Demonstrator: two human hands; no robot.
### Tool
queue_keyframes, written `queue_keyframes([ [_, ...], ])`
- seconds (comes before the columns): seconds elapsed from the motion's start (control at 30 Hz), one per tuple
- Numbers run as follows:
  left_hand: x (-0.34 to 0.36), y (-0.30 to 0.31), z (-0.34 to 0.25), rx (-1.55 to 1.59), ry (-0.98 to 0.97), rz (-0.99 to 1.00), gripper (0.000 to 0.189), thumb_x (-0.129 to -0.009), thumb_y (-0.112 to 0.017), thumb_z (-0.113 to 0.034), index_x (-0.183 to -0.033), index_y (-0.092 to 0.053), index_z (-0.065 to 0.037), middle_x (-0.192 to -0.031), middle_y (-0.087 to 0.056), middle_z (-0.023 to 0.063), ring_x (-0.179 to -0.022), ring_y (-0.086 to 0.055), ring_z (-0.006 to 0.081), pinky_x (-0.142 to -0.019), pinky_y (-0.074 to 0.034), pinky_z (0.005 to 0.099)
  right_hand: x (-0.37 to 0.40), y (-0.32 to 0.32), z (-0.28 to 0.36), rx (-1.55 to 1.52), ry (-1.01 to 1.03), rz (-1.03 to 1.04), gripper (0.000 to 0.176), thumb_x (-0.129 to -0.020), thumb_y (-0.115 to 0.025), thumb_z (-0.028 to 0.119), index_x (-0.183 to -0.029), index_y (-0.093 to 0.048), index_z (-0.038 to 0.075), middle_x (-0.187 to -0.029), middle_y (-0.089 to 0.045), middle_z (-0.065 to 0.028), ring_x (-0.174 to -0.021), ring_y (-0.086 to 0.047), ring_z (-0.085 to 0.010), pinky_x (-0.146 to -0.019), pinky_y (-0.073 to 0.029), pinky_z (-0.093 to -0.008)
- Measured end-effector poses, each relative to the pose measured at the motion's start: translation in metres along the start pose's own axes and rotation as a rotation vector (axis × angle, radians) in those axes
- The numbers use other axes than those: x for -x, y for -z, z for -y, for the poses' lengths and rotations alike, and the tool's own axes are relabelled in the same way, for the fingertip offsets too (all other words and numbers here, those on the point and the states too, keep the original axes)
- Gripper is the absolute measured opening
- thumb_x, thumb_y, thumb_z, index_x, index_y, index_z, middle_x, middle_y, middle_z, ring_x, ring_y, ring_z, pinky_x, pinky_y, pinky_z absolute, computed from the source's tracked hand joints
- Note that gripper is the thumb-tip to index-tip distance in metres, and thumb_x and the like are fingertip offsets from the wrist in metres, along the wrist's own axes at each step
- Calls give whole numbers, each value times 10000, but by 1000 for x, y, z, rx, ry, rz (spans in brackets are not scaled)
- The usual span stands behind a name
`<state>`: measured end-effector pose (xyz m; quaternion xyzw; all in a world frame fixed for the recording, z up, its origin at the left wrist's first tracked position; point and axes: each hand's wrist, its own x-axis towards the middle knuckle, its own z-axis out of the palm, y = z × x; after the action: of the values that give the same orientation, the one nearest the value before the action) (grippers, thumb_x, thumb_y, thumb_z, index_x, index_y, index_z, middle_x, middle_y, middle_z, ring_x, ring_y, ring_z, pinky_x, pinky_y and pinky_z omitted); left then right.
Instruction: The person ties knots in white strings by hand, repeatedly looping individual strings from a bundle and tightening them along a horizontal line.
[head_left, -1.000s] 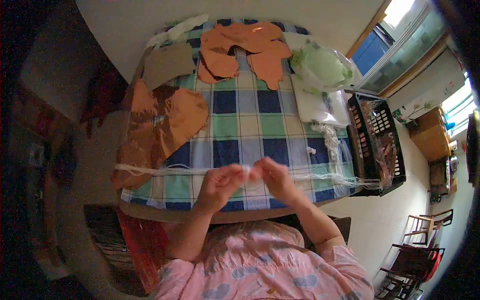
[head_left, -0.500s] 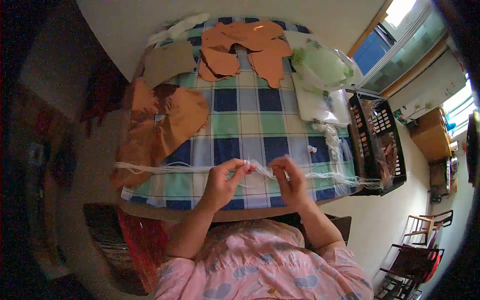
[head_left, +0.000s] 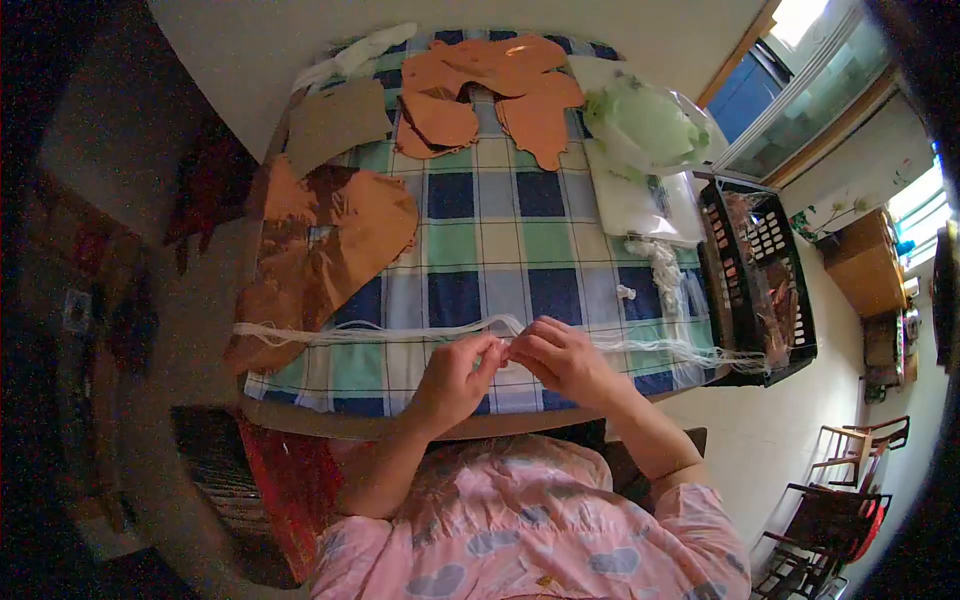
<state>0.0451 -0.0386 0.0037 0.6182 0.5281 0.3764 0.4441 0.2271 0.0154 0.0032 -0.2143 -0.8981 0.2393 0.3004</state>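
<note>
A bundle of thin white strings (head_left: 390,332) lies stretched from left to right across the near part of the table, rising in a small arch just beyond my fingers. My left hand (head_left: 460,378) is closed in a pinch on the near side of the bundle. Against its fingertips are those of my right hand (head_left: 565,362), also pinched and bent over the strings. Some white string shows at the fingertips; the exact part held is mostly hidden by my fingers. To the right the bundle (head_left: 680,350) runs on toward the black crate.
Orange-brown cut sheets (head_left: 365,225) lie at left, with more orange pieces (head_left: 540,120) at the far side. A clear bag with green contents (head_left: 650,125), white plastic sheets (head_left: 655,210) and a twisted white bunch (head_left: 664,275) are at right. A black crate (head_left: 712,260) stands at the right edge.
My right hand has moved left and turned inward, so both hands' fingertips now meet. The strings between them have shifted away from me into a small arch.
</note>
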Motion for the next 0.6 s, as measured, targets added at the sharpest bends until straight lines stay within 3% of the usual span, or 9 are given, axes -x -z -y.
queue_keyframes([
  [0.17, -1, -6, 15, 209, 120, -8, 182, -891, -496, -134, -849, -544, 37, -737, -662, 88, -697, -629, 146, -652, -483, 264, 1, 3, 3, 24, 44, 29, 152, -754, -631, 51, -874, -537, 57, -784, -547, -79, -708, -540, -261, -605, -452, -342],
  [0.27, -3, -6, 5, 432, 132, -178, 148, -889, -510, -117, -914, -553, 22, -760, -654, 68, -733, -624, 129, -674, -484, 257, 4, 3, 0, 18, 39, 38, 163, -740, -635, 42, -870, -537, 52, -784, -542, -78, -711, -537, -260, -612, -449, -340],
  [0.37, -9, -1, 20, 345, 28, -358, 120, -887, -512, -91, -956, -553, -2, -795, -641, 75, -772, -621, 133, -699, -485, 261, 11, 11, 1, 48, 45, 78, 157, -734, -612, 52, -871, -535, 48, -815, -535, -80, -746, -529, -265, -650, -445, -345],
  [0.4, -9, 2, 26, 190, 0, -294, 155, -899, -498, -113, -985, -566, -4, -831, -633, 81, -797, -616, 139, -712, -489, 268, 15, 13, 2, 49, 42, 101, 142, -740, -588, 71, -869, -533, 49, -842, -531, -84, -782, -526, -268, -686, -444, -352],
  [0.5, -9, -1, 47, 783, 454, 147, 206, -906, -487, -141, -1015, -589, 1, -860, -638, 80, -788, -615, 145, -707, -498, 279, 18, 16, 2, 74, 90, 122, 148, -726, -570, 93, -864, -535, 50, -862, -527, -90, -814, -521, -271, -718, -443, -361],
  [0.6, -4, -4, 45, 1133, 567, 484, 248, -908, -485, -177, -1017, -608, 9, -899, -644, 87, -775, -614, 149, -703, -506, 288, 13, 17, 0, 57, 89, 81, 132, -730, -610, 55, -845, -546, 41, -811, -531, -88, -729, -524, -250, -649, -438, -326],
])
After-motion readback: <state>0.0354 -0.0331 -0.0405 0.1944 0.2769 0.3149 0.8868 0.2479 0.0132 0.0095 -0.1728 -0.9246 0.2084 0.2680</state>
